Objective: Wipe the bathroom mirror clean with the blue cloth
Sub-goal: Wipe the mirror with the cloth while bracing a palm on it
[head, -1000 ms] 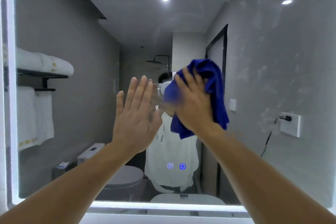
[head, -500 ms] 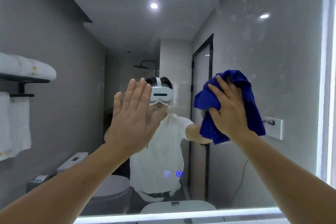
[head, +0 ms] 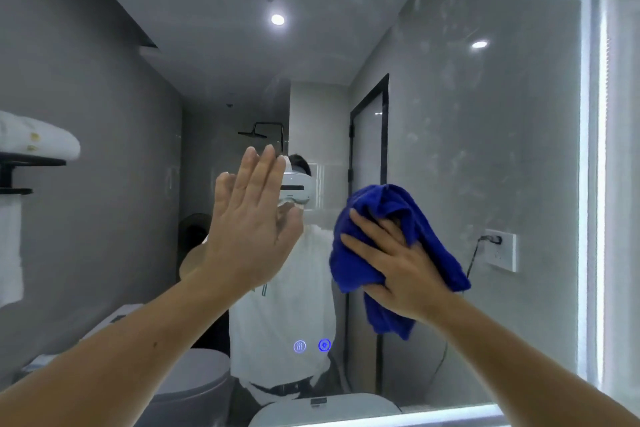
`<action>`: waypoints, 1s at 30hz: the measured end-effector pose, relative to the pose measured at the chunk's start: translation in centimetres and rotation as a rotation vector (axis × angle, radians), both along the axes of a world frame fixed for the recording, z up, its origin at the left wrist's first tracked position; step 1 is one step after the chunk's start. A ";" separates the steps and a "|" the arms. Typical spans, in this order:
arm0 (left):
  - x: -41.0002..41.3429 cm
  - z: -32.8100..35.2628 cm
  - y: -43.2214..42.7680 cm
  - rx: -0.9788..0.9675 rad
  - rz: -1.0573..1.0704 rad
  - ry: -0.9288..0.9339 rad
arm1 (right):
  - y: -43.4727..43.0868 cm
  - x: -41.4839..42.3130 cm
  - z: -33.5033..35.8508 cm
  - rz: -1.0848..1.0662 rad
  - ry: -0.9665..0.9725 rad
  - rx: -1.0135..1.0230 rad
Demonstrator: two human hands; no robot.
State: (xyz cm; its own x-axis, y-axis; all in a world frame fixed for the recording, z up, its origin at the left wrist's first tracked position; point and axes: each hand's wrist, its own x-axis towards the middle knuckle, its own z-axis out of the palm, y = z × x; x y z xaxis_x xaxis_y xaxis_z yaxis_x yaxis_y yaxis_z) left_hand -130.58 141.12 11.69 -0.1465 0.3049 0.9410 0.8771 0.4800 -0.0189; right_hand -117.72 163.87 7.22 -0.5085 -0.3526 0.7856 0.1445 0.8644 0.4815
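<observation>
Closest to me, the person's left hand [head: 252, 229] is flat, with the fingers straight and together, and it holds nothing. The palm faces the glass, but I cannot tell if it touches; if it does, it may leave fresh prints. The right hand [head: 398, 270], fingers spread, presses the bunched deep-blue terry cloth [head: 381, 201] against the large wall mirror with a glowing white edge [head: 485, 149], right of centre. The cloth is thickly folded and one part hangs loose, so I think the contact is uneven and it could smear the dull cloudy marks [head: 450, 28] at the upper right instead of lifting them. A low pass might trigger the two small lit blue touch icons [head: 311, 346]. A fold covers some right fingertips, and the mirror's left side is cut off.
</observation>
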 end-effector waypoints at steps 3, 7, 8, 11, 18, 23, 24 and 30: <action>0.4 0.4 -0.1 0.039 0.006 0.037 | 3.4 2.1 1.9 -0.040 0.045 -0.049; 0.7 1.5 0.0 0.015 0.062 0.061 | 3.0 1.6 7.2 -0.046 0.233 -0.256; 0.8 1.8 0.2 0.008 0.079 0.057 | 2.2 0.8 8.8 -0.026 0.286 -0.335; 1.1 2.8 1.0 0.026 0.118 0.057 | -1.0 -1.7 12.7 -0.004 0.387 -0.450; 1.9 3.7 2.0 0.122 0.167 0.022 | -3.0 -3.4 8.9 0.023 0.152 -0.124; 1.8 3.6 3.0 0.147 0.195 0.101 | 1.1 -0.7 6.0 -0.004 -0.033 0.117; 1.6 3.6 3.2 0.152 0.204 0.125 | 2.2 0.2 6.5 0.001 -0.015 0.118; 0.1 4.9 2.8 0.118 0.269 0.217 | 2.6 0.1 14.5 -0.001 0.327 -0.307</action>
